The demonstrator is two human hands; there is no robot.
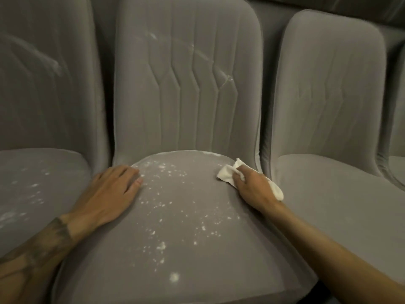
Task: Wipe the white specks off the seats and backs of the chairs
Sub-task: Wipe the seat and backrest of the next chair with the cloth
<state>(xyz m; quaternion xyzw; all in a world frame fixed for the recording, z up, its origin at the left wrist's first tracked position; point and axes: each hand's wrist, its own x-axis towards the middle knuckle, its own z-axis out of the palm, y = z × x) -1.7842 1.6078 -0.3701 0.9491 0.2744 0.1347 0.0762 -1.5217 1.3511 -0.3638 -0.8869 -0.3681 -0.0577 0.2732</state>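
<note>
A grey upholstered chair stands in the middle, its seat (197, 260) scattered with white specks (173, 207) from back to front. Its back (186, 84) carries a few faint white streaks. My right hand (252, 189) grips a crumpled white cloth (228, 174) and presses it on the seat's back right corner. Flat on the seat's left edge rests my left hand (114, 191), fingers straight, holding nothing.
A second grey chair on the left has white specks on its seat (32, 194) and a smear on its back (43, 60). The chair on the right (328, 106) looks free of specks. A further chair edge (397, 167) shows at far right.
</note>
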